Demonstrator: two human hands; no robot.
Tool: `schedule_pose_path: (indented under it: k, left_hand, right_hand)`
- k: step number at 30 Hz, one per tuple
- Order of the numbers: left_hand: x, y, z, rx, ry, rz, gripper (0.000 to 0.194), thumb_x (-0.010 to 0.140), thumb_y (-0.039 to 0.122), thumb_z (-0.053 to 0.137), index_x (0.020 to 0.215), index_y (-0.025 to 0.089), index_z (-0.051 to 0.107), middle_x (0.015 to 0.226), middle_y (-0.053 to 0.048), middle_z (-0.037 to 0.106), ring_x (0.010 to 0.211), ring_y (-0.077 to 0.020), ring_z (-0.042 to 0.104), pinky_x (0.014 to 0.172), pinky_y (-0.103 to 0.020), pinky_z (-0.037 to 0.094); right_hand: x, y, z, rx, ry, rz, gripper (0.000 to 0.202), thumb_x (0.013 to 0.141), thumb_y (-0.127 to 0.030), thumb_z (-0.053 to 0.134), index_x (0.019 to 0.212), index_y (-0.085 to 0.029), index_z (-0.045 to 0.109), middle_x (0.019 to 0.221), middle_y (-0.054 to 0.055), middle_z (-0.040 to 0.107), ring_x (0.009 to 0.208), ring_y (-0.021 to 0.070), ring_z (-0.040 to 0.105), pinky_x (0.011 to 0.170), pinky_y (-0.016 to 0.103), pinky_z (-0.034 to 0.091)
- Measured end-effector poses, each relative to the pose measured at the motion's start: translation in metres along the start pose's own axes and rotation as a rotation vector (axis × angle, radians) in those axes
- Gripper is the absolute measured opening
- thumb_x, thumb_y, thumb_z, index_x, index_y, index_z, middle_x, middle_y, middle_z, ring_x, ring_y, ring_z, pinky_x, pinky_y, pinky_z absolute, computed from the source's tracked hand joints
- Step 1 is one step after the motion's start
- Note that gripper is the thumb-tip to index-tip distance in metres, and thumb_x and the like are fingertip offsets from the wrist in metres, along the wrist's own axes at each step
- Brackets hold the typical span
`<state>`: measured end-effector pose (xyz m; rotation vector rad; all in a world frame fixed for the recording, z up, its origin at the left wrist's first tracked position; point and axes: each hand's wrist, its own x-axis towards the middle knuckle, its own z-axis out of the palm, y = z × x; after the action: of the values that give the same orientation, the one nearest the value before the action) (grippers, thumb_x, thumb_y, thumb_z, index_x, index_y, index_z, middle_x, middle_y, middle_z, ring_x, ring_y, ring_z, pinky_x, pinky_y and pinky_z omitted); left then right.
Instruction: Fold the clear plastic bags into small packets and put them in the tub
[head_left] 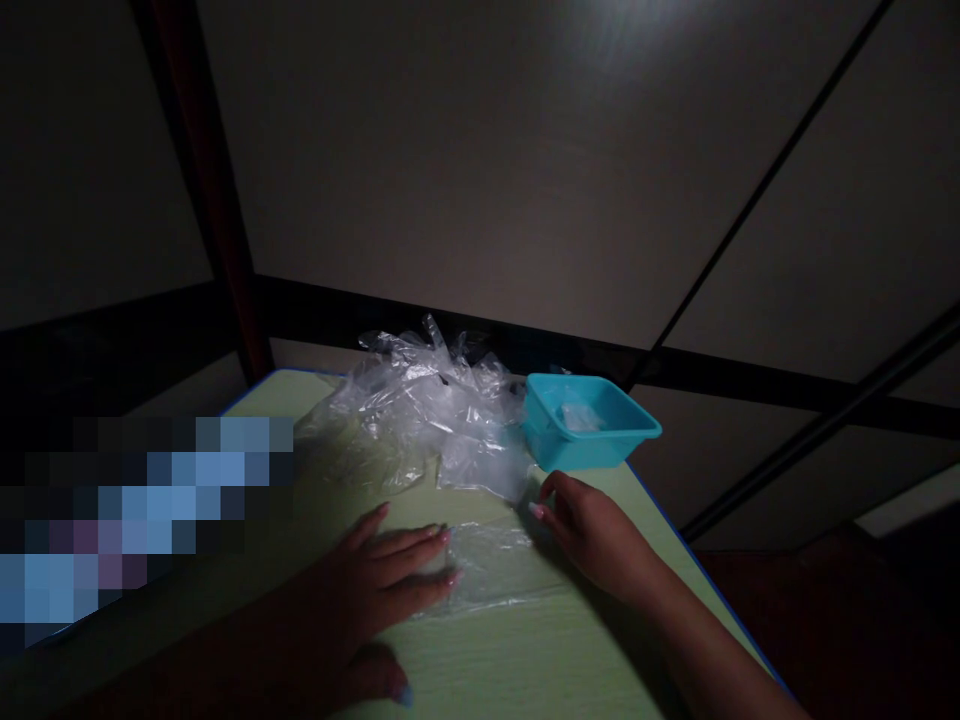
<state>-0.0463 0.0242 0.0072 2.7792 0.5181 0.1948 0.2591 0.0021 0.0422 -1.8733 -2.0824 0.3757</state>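
Observation:
A clear plastic bag [495,565] lies flattened on the pale green table. My left hand [375,590] rests palm down at its left end, fingers spread, with the fingertips on the film. At the bag's far right corner is my right hand [581,525], its fingers curled and thumb and forefinger pinched together at the film's edge. Just beyond both hands is a loose heap of crumpled clear plastic bags [442,410].
A turquoise plastic basket [585,452] stands at the table's back right, with a small whitish clear packet [581,416] inside. The table [480,665] has a blue edge. Dark-trimmed panels [480,180] rise behind it. A pixelated patch covers the left side.

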Motion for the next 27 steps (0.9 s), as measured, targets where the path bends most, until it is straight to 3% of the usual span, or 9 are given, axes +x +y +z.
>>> schedule_pose_path:
  k: [3, 6, 8, 10, 15, 19, 23, 27]
  left_hand:
    - [-0.001, -0.001, 0.0, 0.012, 0.004, 0.014, 0.066, 0.089, 0.06, 0.05, 0.146, 0.037, 0.027, 0.152, -0.008, 0.025, 0.136, -0.0353, 0.029, 0.108, -0.062, 0.015]
    - [-0.002, -0.002, -0.001, 0.011, 0.012, 0.008, 0.067, 0.088, 0.06, 0.052, 0.146, 0.037, 0.027, 0.152, -0.008, 0.023, 0.136, -0.0351, 0.029, 0.109, -0.06, 0.017]
    - [-0.002, -0.002, -0.001, 0.011, 0.005, 0.013, 0.07, 0.088, 0.061, 0.051, 0.147, 0.034, 0.026, 0.153, -0.01, 0.022, 0.137, -0.0341, 0.029, 0.11, -0.058, 0.015]
    - [-0.002, -0.001, 0.0, 0.021, -0.001, 0.007, 0.072, 0.088, 0.062, 0.05, 0.148, 0.032, 0.024, 0.153, -0.01, 0.022, 0.137, -0.0321, 0.028, 0.111, -0.057, 0.013]
    - [-0.002, 0.001, 0.003, 0.071, 0.057, -0.021, 0.068, 0.09, 0.063, 0.045, 0.148, 0.033, 0.024, 0.152, -0.006, 0.026, 0.137, -0.0293, 0.032, 0.113, -0.053, 0.016]
    - [-0.002, -0.002, 0.003, 0.095, 0.075, 0.033, 0.07, 0.09, 0.059, 0.05, 0.148, 0.032, 0.023, 0.151, -0.007, 0.028, 0.134, -0.0305, 0.035, 0.112, -0.05, 0.021]
    - [-0.003, -0.003, 0.005, 0.097, 0.081, 0.029, 0.073, 0.09, 0.058, 0.051, 0.149, 0.03, 0.02, 0.152, -0.008, 0.027, 0.135, -0.031, 0.034, 0.113, -0.052, 0.017]
    - [-0.002, -0.004, 0.007, 0.106, 0.107, 0.029, 0.076, 0.09, 0.062, 0.048, 0.15, 0.027, 0.017, 0.154, -0.006, 0.024, 0.138, -0.029, 0.027, 0.115, -0.048, 0.015]
  right_hand:
    - [-0.018, -0.019, -0.006, -0.037, -0.081, -0.165, 0.028, 0.09, -0.035, 0.051, 0.11, -0.017, 0.059, 0.11, 0.012, 0.063, 0.096, 0.0233, 0.06, 0.079, 0.031, 0.045]
    - [-0.033, -0.03, 0.0, -0.136, -0.191, -0.392, 0.065, 0.088, -0.048, 0.055, 0.143, -0.019, 0.036, 0.148, 0.015, 0.037, 0.134, 0.0312, 0.035, 0.108, 0.047, 0.028]
    - [-0.038, -0.028, 0.01, -0.183, -0.282, -0.523, 0.08, 0.087, -0.056, 0.051, 0.15, -0.019, 0.017, 0.154, 0.016, 0.02, 0.14, 0.0325, 0.023, 0.112, 0.052, 0.02]
    - [-0.038, -0.021, 0.023, -0.218, -0.332, -0.606, 0.086, 0.087, -0.062, 0.046, 0.151, -0.018, 0.009, 0.153, 0.018, 0.015, 0.141, 0.0331, 0.02, 0.112, 0.053, 0.02]
    - [-0.038, -0.002, 0.044, -0.386, -0.223, -0.706, 0.088, 0.086, -0.066, 0.043, 0.151, -0.019, 0.005, 0.15, 0.022, 0.019, 0.137, 0.0376, 0.027, 0.104, 0.055, 0.034]
    - [-0.041, 0.001, 0.051, -0.551, -0.029, -0.785, 0.071, 0.096, -0.05, 0.039, 0.151, -0.019, 0.007, 0.141, 0.021, 0.04, 0.126, 0.0372, 0.046, 0.093, 0.049, 0.044]
    - [-0.044, 0.001, 0.05, -0.617, 0.107, -0.835, 0.06, 0.099, -0.038, 0.034, 0.151, -0.019, 0.01, 0.133, 0.019, 0.051, 0.117, 0.035, 0.055, 0.088, 0.046, 0.046]
    - [-0.045, 0.001, 0.048, -0.602, 0.093, -0.845, 0.056, 0.1, -0.034, 0.034, 0.151, -0.022, 0.012, 0.134, 0.017, 0.052, 0.118, 0.0318, 0.055, 0.092, 0.043, 0.043]
